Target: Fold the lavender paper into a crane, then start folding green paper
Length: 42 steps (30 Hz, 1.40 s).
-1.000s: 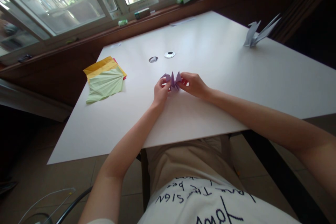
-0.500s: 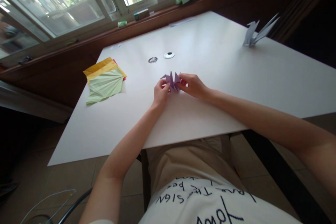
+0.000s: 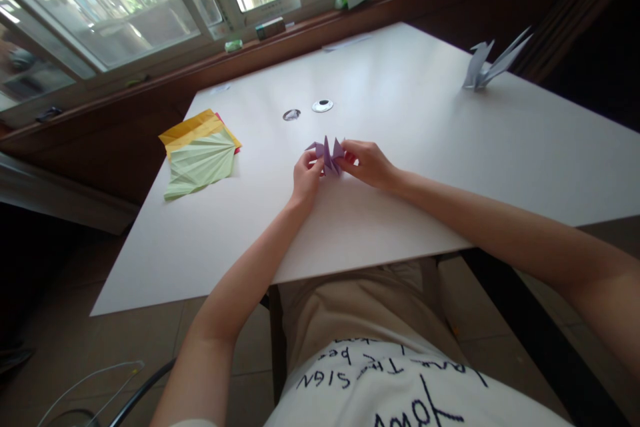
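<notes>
A small purple origami crane (image 3: 327, 157) is held between my two hands just above the white table. Its folded points stick upward, and a bent tip shows at its left. My left hand (image 3: 307, 175) grips its left side, thumb toward me. On the other side my right hand (image 3: 367, 161) pinches the paper between thumb and fingers. Part of the crane is covered by my fingertips.
Creased sheets of green paper (image 3: 203, 163) and yellow paper (image 3: 187, 128) lie on the white table (image 3: 390, 227) at the left. Two round discs, one silvery (image 3: 291, 115) and one white-rimmed (image 3: 323, 106), lie beyond my hands. A white origami crane (image 3: 481, 70) stands at the right.
</notes>
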Each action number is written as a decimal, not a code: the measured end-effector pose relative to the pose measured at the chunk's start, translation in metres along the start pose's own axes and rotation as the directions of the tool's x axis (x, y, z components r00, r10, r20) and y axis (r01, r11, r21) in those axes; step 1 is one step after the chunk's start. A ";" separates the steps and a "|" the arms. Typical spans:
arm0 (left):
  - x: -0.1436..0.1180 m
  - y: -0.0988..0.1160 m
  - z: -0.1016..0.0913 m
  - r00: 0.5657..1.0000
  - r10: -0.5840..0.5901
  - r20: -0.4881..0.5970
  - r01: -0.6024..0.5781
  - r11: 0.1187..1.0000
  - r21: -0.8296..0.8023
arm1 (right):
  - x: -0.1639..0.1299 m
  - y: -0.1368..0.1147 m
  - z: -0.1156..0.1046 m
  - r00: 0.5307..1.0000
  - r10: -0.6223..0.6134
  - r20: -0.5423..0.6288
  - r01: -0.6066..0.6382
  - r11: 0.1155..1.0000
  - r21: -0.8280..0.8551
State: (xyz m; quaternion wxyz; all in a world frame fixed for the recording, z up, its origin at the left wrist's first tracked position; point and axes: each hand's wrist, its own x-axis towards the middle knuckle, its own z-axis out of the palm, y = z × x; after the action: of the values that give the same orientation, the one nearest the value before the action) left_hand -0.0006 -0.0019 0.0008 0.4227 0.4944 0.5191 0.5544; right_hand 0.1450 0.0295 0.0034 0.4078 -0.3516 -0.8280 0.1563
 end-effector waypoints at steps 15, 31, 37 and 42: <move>0.000 0.000 0.000 1.000 -0.004 -0.003 0.004 1.000 -0.006 | 0.000 0.002 0.001 1.000 -0.006 -0.003 0.006 1.000 0.001; 0.001 -0.001 0.000 1.000 -0.003 0.001 0.003 1.000 -0.025 | 0.000 0.002 0.001 1.000 0.004 0.027 -0.004 1.000 -0.024; 0.004 -0.006 0.001 1.000 -0.016 -0.008 0.016 0.999 -0.033 | 0.000 0.003 0.001 0.995 0.022 0.095 -0.021 1.000 -0.013; 0.005 -0.007 0.001 1.000 -0.008 -0.015 0.007 1.000 -0.024 | -0.001 0.003 0.001 0.996 0.015 0.084 -0.014 1.000 -0.012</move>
State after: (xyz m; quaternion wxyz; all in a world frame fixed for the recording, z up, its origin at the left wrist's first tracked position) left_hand -0.0008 0.0041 -0.0056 0.4268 0.4829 0.5174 0.5629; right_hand 0.1460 0.0309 0.0008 0.3693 -0.3530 -0.8429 0.1690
